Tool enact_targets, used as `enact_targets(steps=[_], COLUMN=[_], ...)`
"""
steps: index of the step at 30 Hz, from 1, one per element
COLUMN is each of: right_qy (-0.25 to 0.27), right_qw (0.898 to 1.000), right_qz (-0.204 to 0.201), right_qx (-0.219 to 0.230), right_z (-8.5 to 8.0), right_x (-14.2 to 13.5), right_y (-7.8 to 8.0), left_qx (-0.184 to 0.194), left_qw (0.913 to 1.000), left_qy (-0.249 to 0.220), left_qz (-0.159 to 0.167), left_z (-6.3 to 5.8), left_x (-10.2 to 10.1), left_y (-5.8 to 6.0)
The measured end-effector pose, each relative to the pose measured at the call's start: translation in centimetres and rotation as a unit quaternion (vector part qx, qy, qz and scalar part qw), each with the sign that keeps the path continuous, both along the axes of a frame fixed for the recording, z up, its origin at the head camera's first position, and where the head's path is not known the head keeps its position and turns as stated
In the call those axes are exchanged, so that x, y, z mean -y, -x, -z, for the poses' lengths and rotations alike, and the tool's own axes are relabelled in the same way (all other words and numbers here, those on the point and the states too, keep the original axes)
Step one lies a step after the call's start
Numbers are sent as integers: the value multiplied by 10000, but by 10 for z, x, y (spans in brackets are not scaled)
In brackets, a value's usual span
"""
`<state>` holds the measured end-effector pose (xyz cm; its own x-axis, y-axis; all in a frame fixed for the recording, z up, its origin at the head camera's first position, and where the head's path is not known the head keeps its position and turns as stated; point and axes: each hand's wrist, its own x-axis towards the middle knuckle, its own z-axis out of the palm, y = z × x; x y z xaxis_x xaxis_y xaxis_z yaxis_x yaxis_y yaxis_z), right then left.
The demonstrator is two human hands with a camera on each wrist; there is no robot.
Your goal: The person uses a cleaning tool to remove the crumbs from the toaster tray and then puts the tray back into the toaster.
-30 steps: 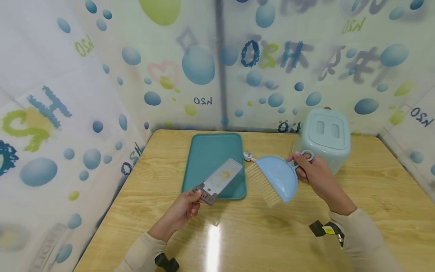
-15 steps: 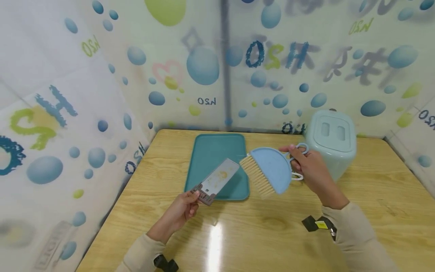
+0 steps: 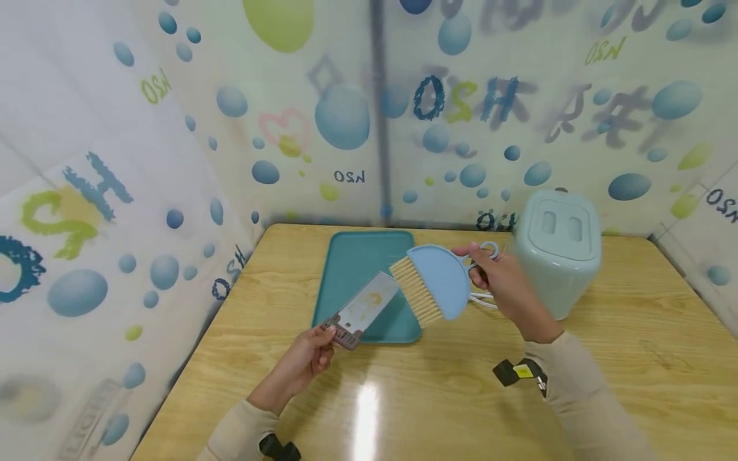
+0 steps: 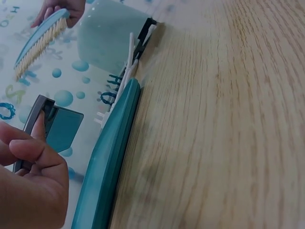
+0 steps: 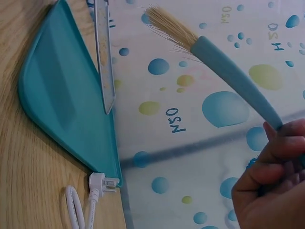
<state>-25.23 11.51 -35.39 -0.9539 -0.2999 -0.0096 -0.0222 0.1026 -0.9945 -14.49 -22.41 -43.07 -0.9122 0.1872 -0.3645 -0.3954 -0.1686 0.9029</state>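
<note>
In the head view my left hand (image 3: 308, 358) pinches the grey-brown end of a crumb tray (image 3: 369, 304), a flat metal plate with yellowish crumbs on it. The tray is held above the teal serving tray (image 3: 369, 246), tilted up toward the right. My right hand (image 3: 498, 278) grips the ring-ended handle of a light-blue brush (image 3: 441, 278). Its pale bristles (image 5: 169, 24) point left, close to the crumb tray's far end in the head view; whether they touch it is unclear there. The right wrist view shows the bristles apart from the crumb tray (image 5: 104, 62).
A mint-green toaster (image 3: 556, 250) with a lid stands at the back right of the wooden table (image 3: 259, 288). Its white cord and plug (image 5: 97, 181) lie by the serving tray's corner. Patterned curtains (image 3: 346, 115) close off the back and sides.
My right hand has carried the brush leftward and slightly up, from beside the serving tray to near the crumb tray's far end. The left hand keeps its grip and has barely moved.
</note>
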Motion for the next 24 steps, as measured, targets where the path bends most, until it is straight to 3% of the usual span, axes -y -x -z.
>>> enact_targets(steps=[7,24], right_qy=[312,-114], right_qw=[9990,9962], right_qz=[-96,-512], right_qx=[312,701], right_z=[10,32], right_x=[16,74], right_y=[8,6], left_qx=[-19,8], left_qw=[9999,9998], left_qy=[130,-32], left_qz=[-22,-181], left_z=[1,3], left_x=[0,-6], left_y=[1,1])
